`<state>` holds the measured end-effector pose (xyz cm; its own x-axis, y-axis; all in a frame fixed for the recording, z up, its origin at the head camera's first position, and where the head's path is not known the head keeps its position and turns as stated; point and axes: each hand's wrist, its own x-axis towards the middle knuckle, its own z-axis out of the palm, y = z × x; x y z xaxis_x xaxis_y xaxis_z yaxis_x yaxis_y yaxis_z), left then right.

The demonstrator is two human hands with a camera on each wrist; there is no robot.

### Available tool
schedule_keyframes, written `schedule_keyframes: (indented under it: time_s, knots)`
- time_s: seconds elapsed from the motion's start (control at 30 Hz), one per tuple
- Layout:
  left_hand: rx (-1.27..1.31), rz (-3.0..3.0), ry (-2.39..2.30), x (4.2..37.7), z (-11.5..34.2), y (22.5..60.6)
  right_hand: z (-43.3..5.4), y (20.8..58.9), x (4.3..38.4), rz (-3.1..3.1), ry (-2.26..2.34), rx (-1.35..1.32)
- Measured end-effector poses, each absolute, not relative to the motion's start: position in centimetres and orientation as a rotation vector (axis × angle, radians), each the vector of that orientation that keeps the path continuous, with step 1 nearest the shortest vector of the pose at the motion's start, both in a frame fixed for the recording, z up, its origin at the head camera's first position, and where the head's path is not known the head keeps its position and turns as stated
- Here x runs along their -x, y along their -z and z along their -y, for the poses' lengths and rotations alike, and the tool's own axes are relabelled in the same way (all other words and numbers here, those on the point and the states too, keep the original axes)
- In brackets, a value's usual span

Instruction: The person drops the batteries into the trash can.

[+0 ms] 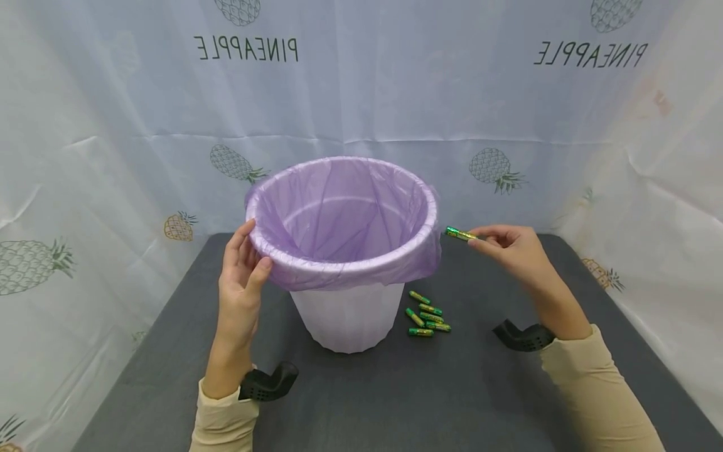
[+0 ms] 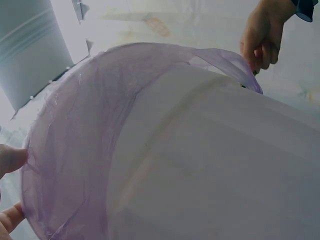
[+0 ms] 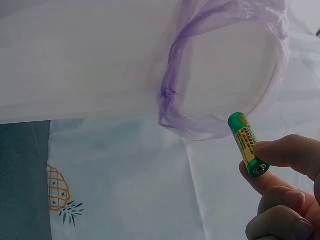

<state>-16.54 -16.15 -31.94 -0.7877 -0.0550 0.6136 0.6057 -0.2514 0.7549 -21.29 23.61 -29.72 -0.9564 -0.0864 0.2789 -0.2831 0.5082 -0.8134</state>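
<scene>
A white trash can (image 1: 347,320), lined with a purple plastic bag (image 1: 367,273) folded over its rim, stands on the dark table. My left hand (image 1: 240,289) touches the left side of the bagged rim, thumb and fingers spread apart. In the left wrist view, two of its fingertips (image 2: 15,156) press at the edge of the bag. Just right of the rim, my right hand (image 1: 511,251) pinches a green and yellow battery (image 1: 460,233) between thumb and index finger. The right wrist view shows the battery's terminal end (image 3: 259,170) towards the camera.
Several more green batteries (image 1: 432,317) lie loose on the table (image 1: 452,402), at the trash can's right. A light curtain (image 1: 384,75) with pineapple prints hangs behind and at both sides. Each wrist wears a black camera mount (image 1: 268,383).
</scene>
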Motion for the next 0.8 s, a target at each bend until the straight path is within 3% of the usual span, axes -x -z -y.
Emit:
schedule_keyframes:
  time_s: [0.8]
  knots:
    - [0.722, 1.574, 2.058, 16.5, 16.3, 32.1, -22.8, 26.0, 20.4, 2.405, -1.461, -0.496]
